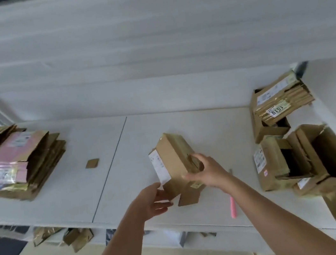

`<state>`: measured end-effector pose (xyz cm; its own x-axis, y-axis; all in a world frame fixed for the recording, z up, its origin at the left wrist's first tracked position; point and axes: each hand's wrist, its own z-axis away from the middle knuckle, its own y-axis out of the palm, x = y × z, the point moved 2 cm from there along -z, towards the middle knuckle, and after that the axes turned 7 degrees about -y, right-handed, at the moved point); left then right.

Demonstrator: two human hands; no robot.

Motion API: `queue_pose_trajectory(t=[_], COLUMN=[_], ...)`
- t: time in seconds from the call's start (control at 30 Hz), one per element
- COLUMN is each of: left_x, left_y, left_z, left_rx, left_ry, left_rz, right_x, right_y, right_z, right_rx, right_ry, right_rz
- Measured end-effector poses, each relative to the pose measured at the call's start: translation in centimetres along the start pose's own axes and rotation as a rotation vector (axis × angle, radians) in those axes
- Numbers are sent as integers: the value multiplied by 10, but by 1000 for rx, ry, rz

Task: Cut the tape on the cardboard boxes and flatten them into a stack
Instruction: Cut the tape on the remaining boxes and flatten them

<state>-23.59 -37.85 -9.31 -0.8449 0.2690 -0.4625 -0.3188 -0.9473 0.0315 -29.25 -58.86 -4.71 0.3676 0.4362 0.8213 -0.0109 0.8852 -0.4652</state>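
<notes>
Right hand [207, 172] grips box [172, 159]; left hand [155, 201] apparently touching.

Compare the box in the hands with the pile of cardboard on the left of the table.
The box is still box-shaped, tilted, with its near flaps open; the pile lies flattened in layers on the table. The right hand grips the box and the left hand touches its flap; nothing touches the pile. Both are brown cardboard with white labels.
</notes>
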Motion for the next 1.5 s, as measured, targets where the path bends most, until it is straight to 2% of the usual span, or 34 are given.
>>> queue_pose_trajectory(t=[0.23,0.3,0.37,0.43,0.5,0.57,0.63,0.7,0.73,0.77,0.8,0.87,1.0,1.1,1.2,1.27,1.33,1.4,1.5], left_x=[19,15,4,-5,-6,0,1,0,-1,-4,-6,-11,-28,-33,-36,-33,-25,-12,4], left_y=[-41,-45,-44,-37,-25,-14,-10,-12,-13,-13,-11,-4,3,2,-4,-7,-5,2,8], left_z=[2,5,9,14,16,13,9,7,8,10,13,19,24,24,20,20,21,21,19], left_rx=[-14,-104,-214,-206,-134,-123,-163,-181,-189,-198,-206,-229,-264,-243,-187,-164,-143,-121,-125], left_ry=[-113,-52,94,220,251,256,265,263,259,265,274,297,295,263,220,205,205,218,234], left_rz=[-272,-338,-298,-175,-129,-176,-155,-106,-91,-93,-113,-212,-406,-433,-379,-332,-308,-289,-214], right_x=[4,-1,-2,1,1,-4,-9,-22,-34,-50,-65,-88,-106,-109,-100,-78,-56,-34,1], right_y=[59,73,83,90,94,90,76,52,35,18,2,-17,-19,-17,-19,-20,-14,0,30], right_z=[15,21,24,26,28,26,28,30,28,27,27,31,32,16,1,-1,-3,-8,-15], right_rx=[33,36,18,6,14,74,158,80,-20,-106,-120,-8,77,7,-154,-347,-464,-460,-315], right_ry=[-2,5,-18,-51,-60,-71,-133,-203,-198,-152,-77,18,-137,-297,-389,-484,-495,-493,-479], right_rz=[385,452,542,627,674,633,462,285,320,443,621,946,1123,1203,1009,837,522,114,-250])
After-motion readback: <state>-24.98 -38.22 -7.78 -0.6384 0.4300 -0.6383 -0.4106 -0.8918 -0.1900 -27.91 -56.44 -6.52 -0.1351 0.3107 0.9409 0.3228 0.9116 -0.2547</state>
